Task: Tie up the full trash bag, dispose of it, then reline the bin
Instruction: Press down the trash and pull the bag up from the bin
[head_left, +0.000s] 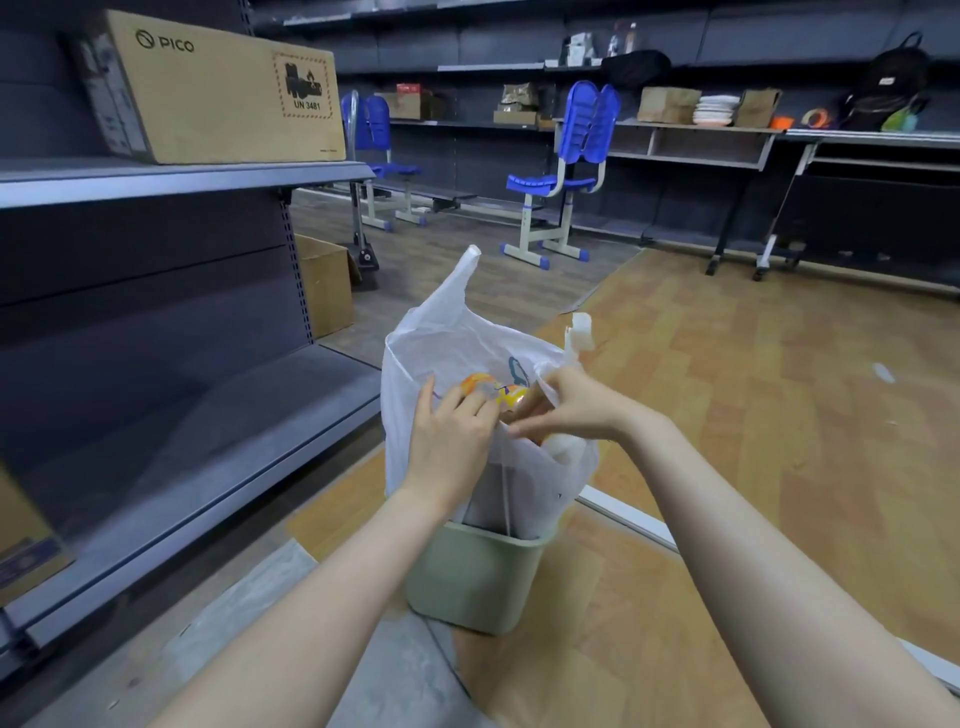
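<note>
Both grips work the mouth of the white trash bag (447, 332), which stands in the green bin (467, 577) below them, left hand (449, 441) and right hand (571, 405) each pinching plastic, so tying seems underway; next, crossing the handles.

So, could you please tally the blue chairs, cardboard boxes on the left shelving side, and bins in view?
Blue chairs: 2
Cardboard boxes: 3
Green bin: 1
Total: 6
</note>
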